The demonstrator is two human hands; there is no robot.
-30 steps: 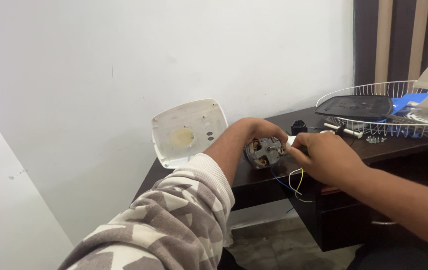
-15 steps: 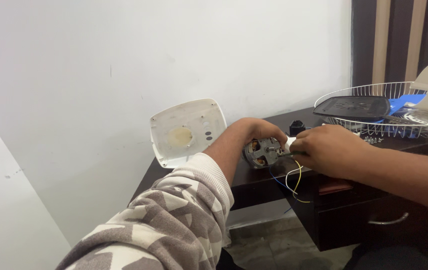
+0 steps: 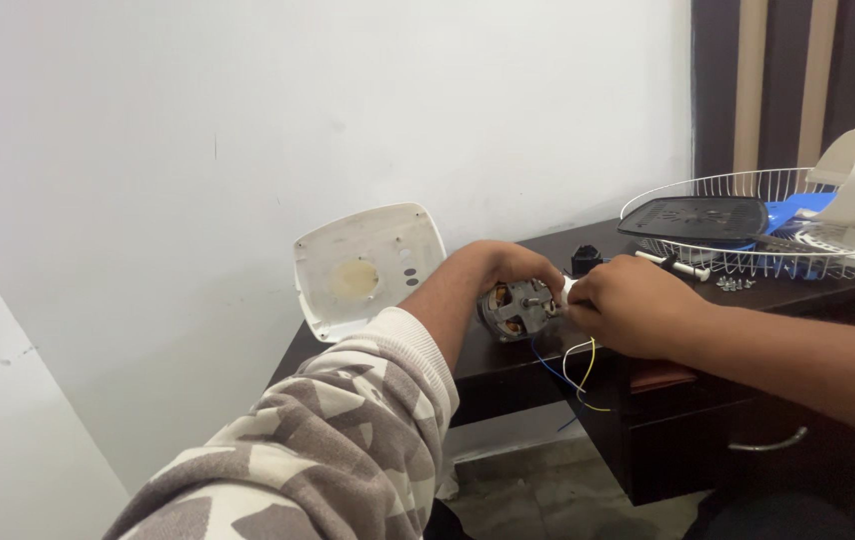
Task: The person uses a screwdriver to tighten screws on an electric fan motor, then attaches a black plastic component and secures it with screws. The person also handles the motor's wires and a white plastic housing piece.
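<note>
2 hands work at the near edge of a dark desk [image 3: 508, 375]. The left hand [image 3: 503, 268] is curled around a small motor [image 3: 518, 308], gripping it from behind and above so that its round metal face points toward the camera; the motor sits on the desk top just left of the right hand. The right hand [image 3: 628, 305] is closed, its fingertips pinching a small white part [image 3: 569, 290] that touches the motor's right side. Thin wires [image 3: 578, 365], blue, yellow and white, hang from below the right hand over the desk edge. A white plastic cover [image 3: 368, 268] leans tilted against the wall, left of the left forearm. A small black part [image 3: 586, 260] stands just behind the hands. Farther right, a white wire fan guard [image 3: 748, 262] lies on the desk, holding a black panel [image 3: 698, 215] and a blue blade [image 3: 793, 210]. A few screws [image 3: 735, 284] lie near the guard's front rim.
</note>
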